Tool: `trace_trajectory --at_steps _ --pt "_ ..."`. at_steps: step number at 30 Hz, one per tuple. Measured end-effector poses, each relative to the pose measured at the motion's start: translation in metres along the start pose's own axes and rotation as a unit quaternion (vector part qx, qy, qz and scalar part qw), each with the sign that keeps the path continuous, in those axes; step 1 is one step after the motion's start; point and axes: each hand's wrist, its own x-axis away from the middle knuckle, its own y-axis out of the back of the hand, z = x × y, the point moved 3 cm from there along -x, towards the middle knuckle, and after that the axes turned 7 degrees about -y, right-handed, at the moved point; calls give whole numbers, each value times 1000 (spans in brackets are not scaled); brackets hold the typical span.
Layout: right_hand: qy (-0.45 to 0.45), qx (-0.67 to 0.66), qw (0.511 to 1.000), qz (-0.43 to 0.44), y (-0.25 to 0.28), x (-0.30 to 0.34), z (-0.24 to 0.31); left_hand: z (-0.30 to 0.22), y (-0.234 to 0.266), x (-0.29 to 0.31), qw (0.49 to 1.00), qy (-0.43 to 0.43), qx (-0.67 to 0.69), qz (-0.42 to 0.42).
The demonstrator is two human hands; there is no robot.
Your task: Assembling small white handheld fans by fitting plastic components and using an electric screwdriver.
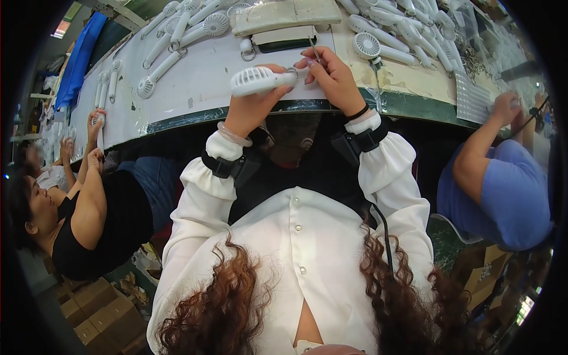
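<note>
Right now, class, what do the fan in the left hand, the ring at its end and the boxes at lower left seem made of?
Handheld fan: probably plastic, smooth and white, with a moulded-looking slotted grille.
Ring: likely metal, from its thin, greyish loop; finish unclear.
Boxes: apparently matte brown cardboard, with flat panels.

No readable lettering or numbers anywhere.
</note>
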Motion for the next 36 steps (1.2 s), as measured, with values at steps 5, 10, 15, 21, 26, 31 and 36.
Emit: trace_trajectory --at_steps 5,10,15,21,26,31,36 --pt "57 106 992 -27 -6 3 3 -15 -1 6 981 -128 -146 18" --pt "51 226 972 -36 -10 3 2 -27 1 17 949 -182 -247 78" --pt "33 238 970 -32 -10 2 5 -37 5 24 927 -196 -295 125" --pt "33 251 967 -37 -10 3 5 -29 22 33 939 -155 -273 142" --pt "17 259 965 -47 -10 2 5 -50 17 32 979 46 -178 84" --pt "40 283 957 -48 -11 4 9 -56 -10 28 927 -19 -365 80" --pt "32 282 958 -27 -12 4 8 -52 -16 30 920 -9 -383 80"
